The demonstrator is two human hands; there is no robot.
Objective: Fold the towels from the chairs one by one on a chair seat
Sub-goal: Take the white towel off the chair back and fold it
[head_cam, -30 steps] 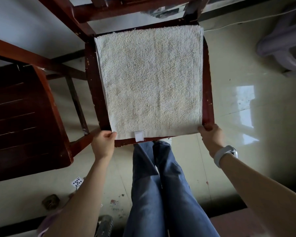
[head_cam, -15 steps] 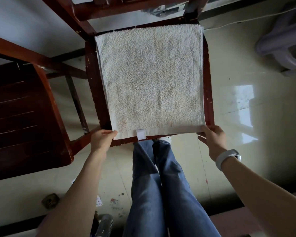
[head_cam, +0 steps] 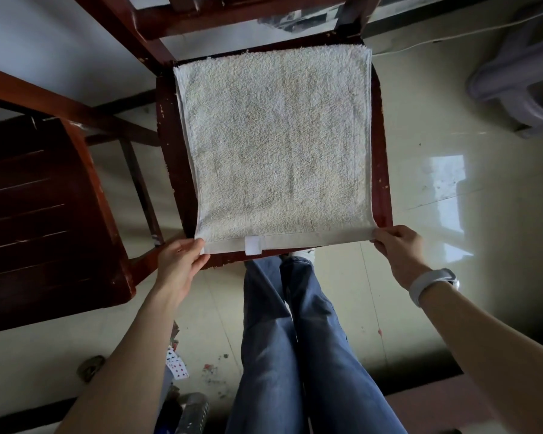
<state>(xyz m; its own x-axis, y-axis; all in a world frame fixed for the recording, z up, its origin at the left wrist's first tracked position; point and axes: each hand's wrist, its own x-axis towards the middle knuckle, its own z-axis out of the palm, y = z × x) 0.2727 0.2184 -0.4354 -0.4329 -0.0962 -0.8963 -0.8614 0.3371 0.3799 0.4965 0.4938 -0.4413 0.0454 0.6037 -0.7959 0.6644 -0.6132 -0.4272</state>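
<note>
Head view, left grip: the left hand (head_cam: 182,264) pinches the towel's (head_cam: 279,145) near left corner, thumb on top of the hem.
Right grip: the right hand (head_cam: 400,250) pinches the near right corner, fingers curled under the hem; a wristband (head_cam: 428,281) sits on that wrist.
Why held so: both near corners are taken at once, probably so the near edge can be lifted level and carried over to the far edge for a fold.
Towel: it lies flat on the chair seat (head_cam: 381,170), covering nearly all of it, a small label (head_cam: 253,244) at the near hem.
Edges: dark wood shows along the seat's left, right and near sides; the near hem just overhangs at the right corner.
Open room: the chair back (head_cam: 242,14) stands past the far edge, a second chair (head_cam: 44,214) is close on the left, and bare floor (head_cam: 452,189) lies to the right.
</note>
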